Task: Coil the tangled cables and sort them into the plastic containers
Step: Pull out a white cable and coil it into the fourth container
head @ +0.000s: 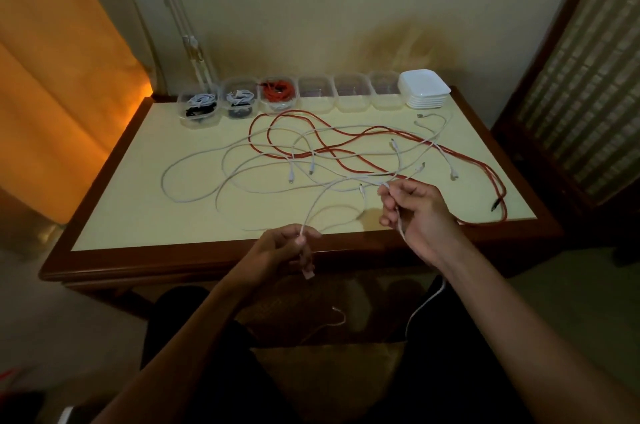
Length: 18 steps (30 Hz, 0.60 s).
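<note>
Fingers of the left hand pinch a white cable near its plug end, a narrow grip held just over the near edge of the surface. That cable arcs up and across to the right hand, whose grip is curled round it too, with the slack trailing down past the wrist toward the lap. Beyond the hands, more white cables and a long red cable sprawl tangled across the pale top. Along the far edge stands a row of clear plastic containers: the two leftmost hold coiled white and black cables, the third a coiled red one. A stack of white lids sits at the row's right end. No writing or labels can be read anywhere.
</note>
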Tool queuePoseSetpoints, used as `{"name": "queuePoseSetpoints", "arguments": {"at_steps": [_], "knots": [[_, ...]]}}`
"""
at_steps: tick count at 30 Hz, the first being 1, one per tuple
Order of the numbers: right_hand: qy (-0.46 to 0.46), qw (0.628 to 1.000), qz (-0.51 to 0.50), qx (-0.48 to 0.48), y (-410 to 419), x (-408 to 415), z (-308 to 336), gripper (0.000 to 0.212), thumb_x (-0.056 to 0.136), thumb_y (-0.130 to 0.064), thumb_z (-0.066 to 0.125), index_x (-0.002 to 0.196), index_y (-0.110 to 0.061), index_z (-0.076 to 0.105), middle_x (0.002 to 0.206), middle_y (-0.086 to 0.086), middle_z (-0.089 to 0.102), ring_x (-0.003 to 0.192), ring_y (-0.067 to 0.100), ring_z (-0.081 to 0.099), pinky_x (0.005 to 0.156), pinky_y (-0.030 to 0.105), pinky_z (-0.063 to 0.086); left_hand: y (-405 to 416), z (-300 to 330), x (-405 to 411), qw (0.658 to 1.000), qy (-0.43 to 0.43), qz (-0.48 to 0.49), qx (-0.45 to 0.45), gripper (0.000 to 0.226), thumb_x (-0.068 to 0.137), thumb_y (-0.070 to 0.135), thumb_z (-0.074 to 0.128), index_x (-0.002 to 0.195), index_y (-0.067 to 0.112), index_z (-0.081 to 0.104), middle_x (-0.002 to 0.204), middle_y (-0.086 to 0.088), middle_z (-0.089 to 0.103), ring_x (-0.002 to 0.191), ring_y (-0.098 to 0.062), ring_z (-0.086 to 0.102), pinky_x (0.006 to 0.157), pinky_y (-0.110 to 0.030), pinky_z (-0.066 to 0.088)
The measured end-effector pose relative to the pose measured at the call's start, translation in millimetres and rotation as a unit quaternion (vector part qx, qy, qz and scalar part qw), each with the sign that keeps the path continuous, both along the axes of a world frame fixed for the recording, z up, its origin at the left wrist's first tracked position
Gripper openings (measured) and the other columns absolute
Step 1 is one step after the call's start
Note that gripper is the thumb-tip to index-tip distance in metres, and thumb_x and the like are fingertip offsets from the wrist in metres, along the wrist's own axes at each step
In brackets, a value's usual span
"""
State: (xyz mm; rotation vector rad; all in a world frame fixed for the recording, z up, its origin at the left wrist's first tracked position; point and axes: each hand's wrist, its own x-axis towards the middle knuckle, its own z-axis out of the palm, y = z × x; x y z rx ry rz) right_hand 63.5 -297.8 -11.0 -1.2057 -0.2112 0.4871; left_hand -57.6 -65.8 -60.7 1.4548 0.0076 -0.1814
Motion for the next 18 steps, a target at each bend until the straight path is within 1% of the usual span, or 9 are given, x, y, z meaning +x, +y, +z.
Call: {"name": "queuePoseSetpoints", "arguments": {"at_steps": [3, 4, 5, 7, 9, 11, 14, 16, 18], "knots": [[0.108, 0.986, -0.060, 0.111, 15.3, -2.0, -10.1, 0.027, 0.099, -0.003, 0.038, 0.086, -0.001, 0.062, 0.066, 0.005, 0.048, 0.056, 0.014, 0.043, 0.059, 0.029, 0.038, 3.9, -7.2, -2.0, 1.000, -0.004, 0.020, -0.009, 0.021, 0.098, 0.011, 0.046, 0.109, 0.000, 0.060, 0.079, -0.015, 0.061, 0.080, -0.032, 0.062, 0.082, -0.045, 0.051], [0.125, 0.983, -0.058, 0.119, 20.1, -4.2, -15.1, 0.027, 0.099, -0.003, 0.038, 0.088, 0.000, 0.062, 0.067, 0.005, 0.049, 0.057, 0.015, 0.045, 0.061, 0.029, 0.041, 4.8, -8.2, -2.8, 0.999, -0.006, 0.044, -0.016, 0.019, 0.097, 0.011, 0.046, 0.105, 0.001, 0.060, 0.080, -0.016, 0.062, 0.085, -0.032, 0.063, 0.086, -0.045, 0.050], [0.123, 0.987, -0.049, 0.091, 24.4, -7.1, -20.6, 0.026, 0.100, -0.003, 0.039, 0.090, 0.001, 0.063, 0.068, 0.006, 0.053, 0.060, 0.017, 0.050, 0.064, 0.030, 0.045, 5.8, -9.0, -3.8, 0.997, -0.008, 0.070, -0.030, 0.018, 0.097, 0.011, 0.045, 0.103, 0.001, 0.059, 0.079, -0.017, 0.060, 0.093, -0.033, 0.065, 0.090, -0.045, 0.049], [0.060, 0.995, -0.024, -0.072, 33.1, -14.2, -31.2, 0.023, 0.099, 0.000, 0.044, 0.097, -0.001, 0.067, 0.078, 0.008, 0.064, 0.072, 0.021, 0.061, 0.072, 0.030, 0.052, 6.9, -8.7, -6.6, 0.991, -0.002, 0.113, -0.074, 0.018, 0.097, 0.014, 0.043, 0.103, 0.003, 0.056, 0.073, -0.019, 0.055, 0.100, -0.037, 0.066, 0.087, -0.043, 0.051], [-0.036, 0.970, 0.016, -0.239, 38.2, -20.4, -42.4, 0.028, 0.096, 0.005, 0.048, 0.111, -0.010, 0.066, 0.101, 0.007, 0.070, 0.092, 0.018, 0.067, 0.078, 0.022, 0.053, 6.2, -10.5, -9.8, 0.987, 0.006, 0.132, -0.096, 0.022, 0.098, 0.017, 0.042, 0.105, 0.006, 0.059, 0.059, -0.015, 0.046, 0.069, -0.035, 0.065, 0.064, -0.037, 0.052], [-0.122, 0.941, 0.050, -0.312, 39.4, -26.4, -49.4, 0.045, 0.092, 0.007, 0.050, 0.130, -0.018, 0.056, 0.124, -0.001, 0.062, 0.116, 0.011, 0.058, 0.086, 0.014, 0.047, 2.3, -14.2, -13.6, 0.990, 0.015, 0.126, -0.067, 0.027, 0.099, 0.022, 0.042, 0.108, 0.007, 0.062, 0.052, -0.008, 0.038, 0.041, -0.021, 0.043, 0.048, -0.027, 0.041], [-0.199, 0.916, 0.107, -0.331, 36.5, -34.7, -52.3, 0.061, 0.088, 0.003, 0.055, 0.143, -0.024, 0.046, 0.141, -0.013, 0.048, 0.132, -0.001, 0.037, 0.101, 0.009, 0.030, -9.0, -20.1, -18.7, 0.995, 0.043, 0.086, -0.025, 0.032, 0.098, 0.027, 0.043, 0.113, 0.005, 0.061, 0.054, -0.003, 0.030, 0.041, -0.013, 0.025, 0.042, -0.023, 0.024], [-0.214, 0.908, 0.146, -0.330, 33.3, -39.2, -56.7, 0.050, 0.090, -0.002, 0.058, 0.134, -0.025, 0.056, 0.139, -0.011, 0.052, 0.131, 0.000, 0.040, 0.109, 0.019, 0.032, -17.9, -22.3, -20.1, 0.996, 0.053, 0.070, -0.030, 0.031, 0.098, 0.028, 0.044, 0.110, 0.006, 0.063, 0.055, -0.003, 0.025, 0.042, -0.013, 0.018, 0.041, -0.024, 0.018], [-0.225, 0.906, 0.134, -0.334, 28.3, -43.4, -61.0, 0.029, 0.093, -0.009, 0.061, 0.118, -0.023, 0.067, 0.125, -0.010, 0.063, 0.122, 0.001, 0.051, 0.105, 0.025, 0.039, -26.8, -21.3, -19.9, 0.995, 0.061, 0.059, -0.055, 0.030, 0.100, 0.030, 0.046, 0.108, 0.007, 0.064, 0.055, -0.001, 0.023, 0.042, -0.011, 0.015, 0.041, -0.023, 0.016]]}}
